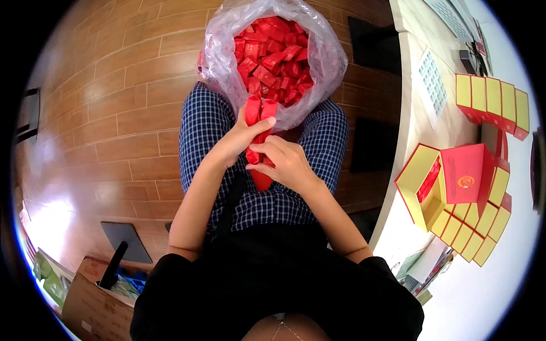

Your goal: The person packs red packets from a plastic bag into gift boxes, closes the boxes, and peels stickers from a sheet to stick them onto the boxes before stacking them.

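Note:
My left hand point(242, 138) is closed round the upper part of a row of red packets point(253, 111), above my lap. The fingers of my right hand point(286, 161) are bent against the lower end of the same red packets. A red pointed piece point(261, 181) shows below them, between my thighs. Just beyond my hands, a clear plastic bag point(333, 54) stands open, holding many small red wrapped packets point(273, 57).
On the table point(392, 170) at the right, an open red and yellow box point(419, 190) has red packets inside. Stacked boxes point(492, 102) stand near it, beside a printed sheet point(432, 85). A cardboard box point(96, 301) is on the floor at lower left.

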A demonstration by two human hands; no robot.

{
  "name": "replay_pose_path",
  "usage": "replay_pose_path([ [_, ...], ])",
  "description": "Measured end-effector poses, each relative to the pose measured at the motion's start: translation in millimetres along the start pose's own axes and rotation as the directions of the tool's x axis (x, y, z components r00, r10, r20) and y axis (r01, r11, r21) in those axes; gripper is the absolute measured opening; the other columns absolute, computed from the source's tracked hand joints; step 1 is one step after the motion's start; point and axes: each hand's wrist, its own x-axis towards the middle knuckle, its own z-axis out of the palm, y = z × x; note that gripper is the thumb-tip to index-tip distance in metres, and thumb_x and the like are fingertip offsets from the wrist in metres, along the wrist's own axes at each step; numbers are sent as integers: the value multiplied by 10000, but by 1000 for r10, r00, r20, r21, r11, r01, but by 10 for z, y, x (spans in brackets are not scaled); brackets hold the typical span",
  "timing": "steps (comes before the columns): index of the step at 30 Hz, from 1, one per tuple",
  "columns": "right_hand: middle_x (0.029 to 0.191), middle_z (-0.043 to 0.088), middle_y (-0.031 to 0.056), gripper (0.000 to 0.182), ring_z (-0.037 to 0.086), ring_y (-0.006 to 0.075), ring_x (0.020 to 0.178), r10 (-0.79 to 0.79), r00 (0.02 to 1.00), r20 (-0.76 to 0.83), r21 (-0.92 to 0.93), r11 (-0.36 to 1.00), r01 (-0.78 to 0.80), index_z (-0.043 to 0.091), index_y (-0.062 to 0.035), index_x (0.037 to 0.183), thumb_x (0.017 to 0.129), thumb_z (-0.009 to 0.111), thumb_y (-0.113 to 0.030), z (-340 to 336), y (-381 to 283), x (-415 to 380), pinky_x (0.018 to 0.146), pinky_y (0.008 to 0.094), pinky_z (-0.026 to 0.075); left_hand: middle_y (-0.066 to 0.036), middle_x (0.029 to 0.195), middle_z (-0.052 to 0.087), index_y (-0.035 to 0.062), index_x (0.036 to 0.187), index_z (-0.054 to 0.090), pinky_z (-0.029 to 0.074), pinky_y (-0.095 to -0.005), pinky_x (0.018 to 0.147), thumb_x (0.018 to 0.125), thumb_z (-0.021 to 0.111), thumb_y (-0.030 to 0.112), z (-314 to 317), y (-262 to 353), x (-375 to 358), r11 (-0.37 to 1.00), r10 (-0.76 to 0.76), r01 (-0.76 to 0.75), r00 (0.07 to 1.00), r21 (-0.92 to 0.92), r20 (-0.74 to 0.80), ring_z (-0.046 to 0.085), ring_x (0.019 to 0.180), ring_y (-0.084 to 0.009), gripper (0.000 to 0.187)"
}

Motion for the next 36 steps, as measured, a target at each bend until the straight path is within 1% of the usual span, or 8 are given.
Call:
replay_pose_path([
  [10, 643, 523, 57, 236, 535, 180, 584, 121, 989, -89, 240, 966, -97, 566, -54, 692, 732, 792, -107, 156, 223, 256, 527, 272, 418, -85, 1124, 512, 90, 1355, 277, 505, -335, 807, 876, 680, 319, -297, -142, 348, 967, -18, -9, 994, -254, -104, 585, 912, -176, 666],
  [12, 693, 548, 5, 193, 485, 51, 637, 445, 879, -169, 327, 867, -376, 548, -37, 762, 817, 728, -82, 178, 497, 405, 563, 241, 411, -72, 1130, 513, 88, 1353, 279, 510, -340, 812, 883, 679, 313, -458, -189, 498, 957, 10, -56, 987, -286, -160, 593, 926, -175, 657],
  [16, 744, 557, 20, 197, 514, 98, 618, 687, 674, -274, 360, 723, -590, 550, -22, 908, 905, 634, -200, 524, 2089, 783, 559, 252, 439, -72, 1123, 515, 78, 1367, 263, 515, -342, 814, 888, 675, 285, -644, -94, 722, 957, -32, -4, 993, -291, -117, 604, 913, -172, 665],
  [18, 751, 573, 45, 219, 547, 122, 578, 935, 352, 45, 624, 249, -741, 584, -12, 956, 919, 601, -227, 644, 2734, 954, 446, 267, 453, -72, 1121, 516, 75, 1367, 268, 514, -339, 810, 888, 674, 276, -687, -97, 894, 948, -67, 23, 989, -318, -131, 601, 911, -170, 659],
  [28, 1130, 573, 191, 546, 611, 296, 875, 981, -94, 168, 420, -157, -894, 505, 39, 1222, 868, 669, -342, 1398, 4331, 1385, 707, 396, 556, -150, 1316, 442, 95, 1440, 215, 394, -348, 1009, 809, 759, 239, -578, -120, 1322, 990, -102, 74, 964, -121, -246, 475, 1192, -214, 845],
  [31, 1046, 613, 143, 453, 617, 267, 853, 983, -87, 159, 498, -156, -853, 559, 23, 1163, 850, 690, -277, 1536, 4459, 1302, 699, 364, 548, -158, 1318, 437, 111, 1445, 208, 399, -348, 1007, 814, 755, 241, -572, -122, 1359, 991, -111, 89, 960, -97, -256, 479, 1189, -221, 845],
  [34, 945, 665, 68, 327, 626, 202, 798, 964, 264, -1, 406, 242, -881, 635, 6, 1055, 785, 697, -168, 1454, 4278, 1300, 703, 318, 520, -160, 1315, 443, 106, 1443, 216, 407, -351, 1002, 811, 755, 245, -573, -135, 1387, 997, -53, 33, 939, -64, -339, 486, 1183, -222, 842],
  [36, 959, 659, 200, 404, 639, 322, 878, 882, 442, -164, 211, 469, -858, 629, 47, 1021, 708, 699, -200, 1331, 3954, 1297, 817, 394, 485, -156, 1310, 448, 84, 1434, 226, 392, -348, 1016, 813, 753, 235, -612, -216, 1414, 1000, -10, 11, 921, 1, -389, 483, 1188, -220, 829],
])
